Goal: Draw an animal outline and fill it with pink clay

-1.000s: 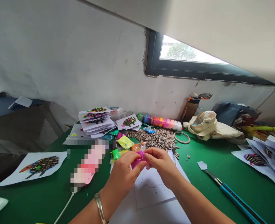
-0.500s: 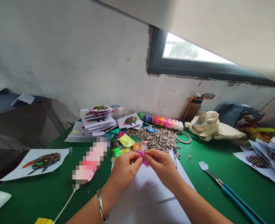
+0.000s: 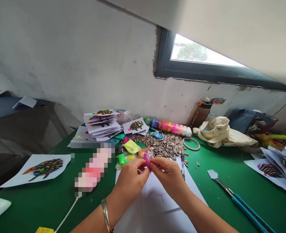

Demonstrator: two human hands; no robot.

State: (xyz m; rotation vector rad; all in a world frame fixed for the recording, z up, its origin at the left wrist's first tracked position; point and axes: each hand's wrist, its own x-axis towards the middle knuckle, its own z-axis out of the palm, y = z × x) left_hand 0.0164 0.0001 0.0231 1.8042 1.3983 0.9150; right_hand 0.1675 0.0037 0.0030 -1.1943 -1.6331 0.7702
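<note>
Fingertips of my left hand (image 3: pixel 133 174) and my right hand (image 3: pixel 168 174) meet, pinching a small purple packet of modelling clay (image 3: pixel 146 157). Part of it is hidden behind the fingers. Beneath the hands lies white paper (image 3: pixel 154 202) with a thin pencil outline. Just beyond, several clay packets (image 3: pixel 131 146) in yellow, green and orange lie close together. A heap of striped sunflower seeds (image 3: pixel 168 145) spreads behind my right hand, and a black pen (image 3: pixel 183 165) rests on the paper's right side.
A blue utility knife (image 3: pixel 244 207) lies at the right with its blade out. Stacked seed pictures (image 3: pixel 101 126) stand at the back left; another seed picture (image 3: pixel 47 170) lies left. A tape ring (image 3: pixel 191 144), cloth bag (image 3: pixel 215 131) and brown bottle (image 3: pixel 199 113) are at the back right.
The purple packet sticks up slightly higher between my fingertips. Both hands stay in nearly the same place, and the view has shifted a little.
</note>
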